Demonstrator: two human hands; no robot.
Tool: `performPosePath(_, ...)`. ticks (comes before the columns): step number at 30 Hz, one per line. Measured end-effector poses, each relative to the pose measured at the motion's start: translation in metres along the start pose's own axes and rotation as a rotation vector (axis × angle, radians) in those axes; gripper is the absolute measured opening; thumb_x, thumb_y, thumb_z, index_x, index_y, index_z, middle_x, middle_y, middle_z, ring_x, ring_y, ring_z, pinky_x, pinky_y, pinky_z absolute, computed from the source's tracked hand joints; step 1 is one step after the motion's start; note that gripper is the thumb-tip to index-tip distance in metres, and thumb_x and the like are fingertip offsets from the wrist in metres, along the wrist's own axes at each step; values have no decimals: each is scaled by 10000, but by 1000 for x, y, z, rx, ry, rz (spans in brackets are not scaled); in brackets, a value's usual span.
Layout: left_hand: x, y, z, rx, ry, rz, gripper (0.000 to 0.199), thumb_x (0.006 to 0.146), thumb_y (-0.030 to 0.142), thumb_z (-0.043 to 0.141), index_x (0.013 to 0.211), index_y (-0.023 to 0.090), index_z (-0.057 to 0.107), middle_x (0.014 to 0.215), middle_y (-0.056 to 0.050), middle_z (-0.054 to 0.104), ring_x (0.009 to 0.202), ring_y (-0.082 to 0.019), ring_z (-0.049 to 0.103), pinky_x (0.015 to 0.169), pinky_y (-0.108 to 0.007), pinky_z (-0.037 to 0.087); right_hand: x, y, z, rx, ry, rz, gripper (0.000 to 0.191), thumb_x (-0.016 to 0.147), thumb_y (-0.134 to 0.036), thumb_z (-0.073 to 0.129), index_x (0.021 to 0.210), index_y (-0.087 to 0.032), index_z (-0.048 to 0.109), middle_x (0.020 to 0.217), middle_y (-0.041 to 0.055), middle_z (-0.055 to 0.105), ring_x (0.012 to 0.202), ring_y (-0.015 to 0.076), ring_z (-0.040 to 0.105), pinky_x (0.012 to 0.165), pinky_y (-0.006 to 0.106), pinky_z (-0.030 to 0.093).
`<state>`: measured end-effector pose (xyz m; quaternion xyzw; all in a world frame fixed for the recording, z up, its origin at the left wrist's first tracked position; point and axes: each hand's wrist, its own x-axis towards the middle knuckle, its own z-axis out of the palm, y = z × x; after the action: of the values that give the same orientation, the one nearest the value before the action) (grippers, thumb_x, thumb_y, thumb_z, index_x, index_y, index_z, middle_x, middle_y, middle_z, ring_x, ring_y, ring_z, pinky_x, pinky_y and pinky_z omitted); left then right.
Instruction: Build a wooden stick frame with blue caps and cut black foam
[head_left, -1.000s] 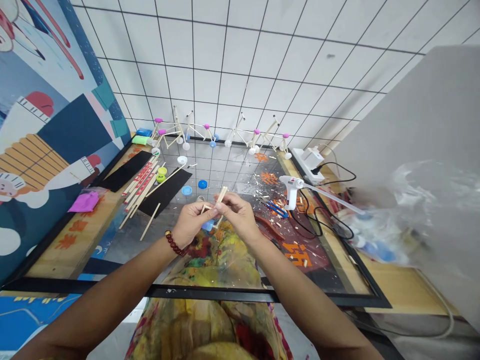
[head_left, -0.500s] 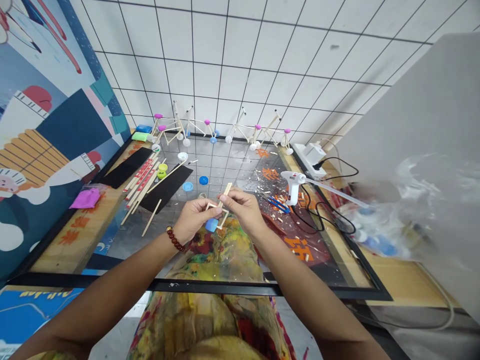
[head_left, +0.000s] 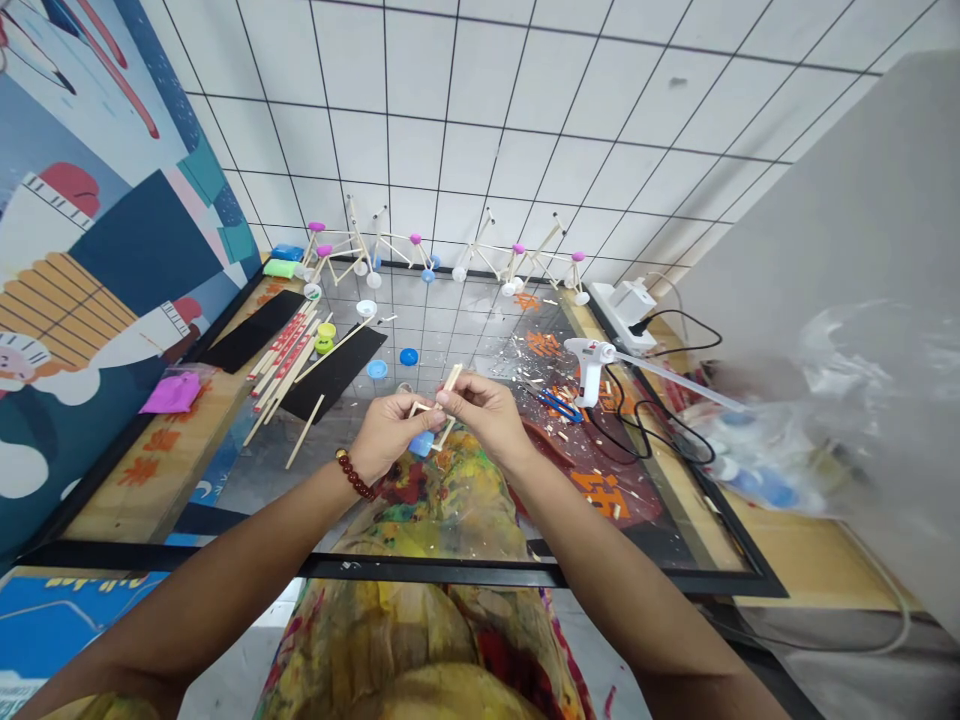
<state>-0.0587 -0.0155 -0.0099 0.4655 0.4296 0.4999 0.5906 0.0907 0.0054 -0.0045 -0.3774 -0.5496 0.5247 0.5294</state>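
- L hand [head_left: 388, 436]: closed, thumb + fingers pinching the small stick frame [head_left: 453, 378]; fingertips partly hide the joint.
- R hand [head_left: 486, 412]: also closed, thumb + index gripping the frame's upright sticks; other fingers mostly hidden.
- Frame is btwn both hands, above near-center of table [head_left: 465, 330]; thin, pale, square-edged wood. Exact no. of pcs can't be told, fingers cover the middle.
- Blue piece [head_left: 421, 445] just below L thumb, smooth, part hidden; can't tell if it's attached.
- Clear round item [head_left: 404, 388] behind the hands, too faint to ID.
- Reddish curved item [head_left: 551, 442] beside R forearm, partly blocked by it.
- Clear plastic bag [head_left: 757, 470] at far R: crinkly, see-through, blurred; white + blue contents hard to make out.
- Tabletop glossy, reflects wall grid; black frame, wood showing at the sides.
- Glue gun [head_left: 590, 372]: smooth white plastic, w/ long translucent stick out the back; blue-handled cutters [head_left: 561, 405] next to it, amid rough wood scraps [head_left: 537, 368].
- Stick models [head_left: 517, 262] along wall: angular, w/ pink ovals + round white/blue bases.
- L side: flat matte black sheet [head_left: 341, 375], straight sticks [head_left: 305, 432], soft-looking purple packet [head_left: 172, 392].
- Bracelet [head_left: 355, 476] on L wrist: round, shiny dark-red beads.
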Motion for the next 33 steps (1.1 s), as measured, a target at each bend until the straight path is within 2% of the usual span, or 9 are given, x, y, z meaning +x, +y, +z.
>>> performPosePath(12,-1,-6,2,55,83,47,203,598,332,826,622,156,726,574,-16,681,538,-131,584,554,-250,459,0,7,1,-129,36,-85,279,695,-435,772,624,-194,650,660,-7,574,640,133,502,613,270,416)
performPosePath(22,-1,-6,1,50,107,55,209,599,330,825,570,163,702,553,0,652,529,-123,556,557,-255,450,-1,15,4,-124,30,-34,317,710,-490,748,659,-195,643,641,-12,566,605,136,513,604,283,432)
performPosePath(26,0,-6,3,18,99,52,215,593,321,834,581,150,705,565,-3,657,552,-114,564,575,-239,454,-2,10,4,-148,34,-73,323,726,-487,735,639,-190,639,632,-13,548,616,133,505,627,282,431)
performPosePath(29,3,-5,3,-62,105,46,234,621,343,826,659,139,720,620,-15,677,607,-115,588,604,-229,468,-2,6,3,-128,36,-107,300,751,-494,708,789,-196,690,747,5,597,711,142,534,708,284,454)
performPosePath(31,4,-4,1,-146,113,17,257,640,360,818,728,137,725,662,-22,687,626,-118,596,588,-226,469,-1,6,2,-65,41,-73,367,766,-515,684,970,-209,689,868,22,635,790,152,562,754,287,466)
performPosePath(33,6,-2,-1,-239,122,-16,278,634,359,825,770,139,721,689,-24,692,637,-123,603,579,-228,475,-1,7,1,-26,38,-10,407,765,-526,679,1022,-210,670,909,28,653,810,155,575,757,285,470)
